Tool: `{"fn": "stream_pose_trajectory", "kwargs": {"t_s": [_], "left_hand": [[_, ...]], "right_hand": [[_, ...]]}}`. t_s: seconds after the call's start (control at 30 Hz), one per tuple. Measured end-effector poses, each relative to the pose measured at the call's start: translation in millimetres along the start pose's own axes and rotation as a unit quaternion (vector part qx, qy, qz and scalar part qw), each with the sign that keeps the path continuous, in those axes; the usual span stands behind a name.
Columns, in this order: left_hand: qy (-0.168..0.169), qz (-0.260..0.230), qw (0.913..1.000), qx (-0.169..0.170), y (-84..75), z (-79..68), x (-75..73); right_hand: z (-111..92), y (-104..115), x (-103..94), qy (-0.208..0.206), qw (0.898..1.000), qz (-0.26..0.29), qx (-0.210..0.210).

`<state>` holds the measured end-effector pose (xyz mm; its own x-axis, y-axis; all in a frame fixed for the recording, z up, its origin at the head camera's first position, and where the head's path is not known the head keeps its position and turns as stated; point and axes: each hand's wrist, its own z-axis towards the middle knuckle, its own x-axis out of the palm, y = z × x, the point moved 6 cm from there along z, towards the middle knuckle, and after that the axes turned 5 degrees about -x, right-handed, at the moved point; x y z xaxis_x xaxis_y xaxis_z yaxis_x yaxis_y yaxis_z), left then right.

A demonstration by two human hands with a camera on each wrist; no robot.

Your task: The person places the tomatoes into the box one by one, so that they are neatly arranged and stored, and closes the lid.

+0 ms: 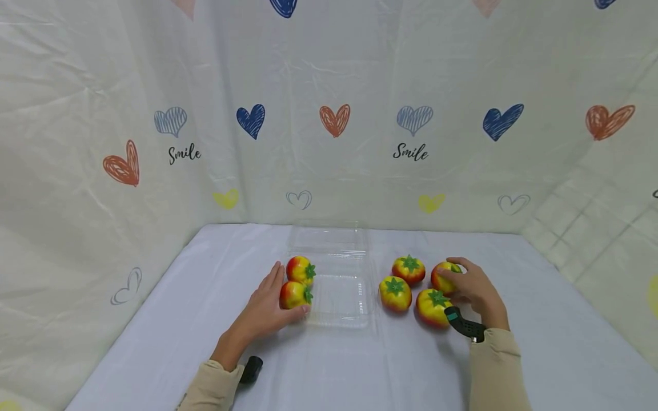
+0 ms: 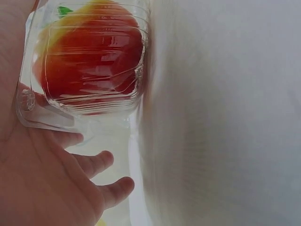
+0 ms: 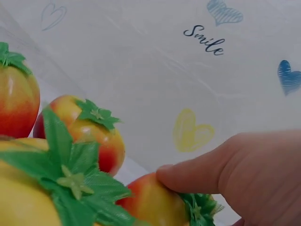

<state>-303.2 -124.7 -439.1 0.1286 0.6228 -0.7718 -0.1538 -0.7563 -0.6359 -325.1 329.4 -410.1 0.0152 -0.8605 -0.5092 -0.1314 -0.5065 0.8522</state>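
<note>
A clear plastic clamshell box (image 1: 339,297) lies with its lid raised at the back. Two red-and-yellow fruits with green leafy tops, one a front fruit (image 1: 295,295) and one behind it (image 1: 300,269), sit along the box's left side. My left hand (image 1: 267,308) rests against that side, fingers extended and thumb at the front corner; through the wall the left wrist view shows one red fruit (image 2: 94,56). At the right, my right hand (image 1: 475,288) grips another such fruit (image 1: 443,277), thumb on its near side (image 3: 157,200); its other fingertips are mostly hidden.
Several matching fruits stand between the box and my right hand, among them a front-right fruit (image 1: 430,308), a left fruit (image 1: 394,294) and a back fruit (image 1: 408,268). A white cloth (image 1: 329,371) covers the table. Behind hangs a heart-printed curtain (image 1: 370,171).
</note>
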Motion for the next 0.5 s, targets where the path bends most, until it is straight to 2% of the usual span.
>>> {"fn": "stream_pose_trajectory", "kwargs": {"t_s": [0.2, 0.5], "left_hand": [[-0.001, 0.002, 1.0000, 0.002, 1.0, 0.3, 0.2], [0.000, -0.002, 1.0000, 0.002, 0.2, -0.1, 0.2]], "right_hand": [[-0.3, 9.8, -0.7, -0.015, 0.998, 0.049, -0.043], [-2.1, 29.2, -5.0, -0.069, 0.991, 0.043, -0.109]]}}
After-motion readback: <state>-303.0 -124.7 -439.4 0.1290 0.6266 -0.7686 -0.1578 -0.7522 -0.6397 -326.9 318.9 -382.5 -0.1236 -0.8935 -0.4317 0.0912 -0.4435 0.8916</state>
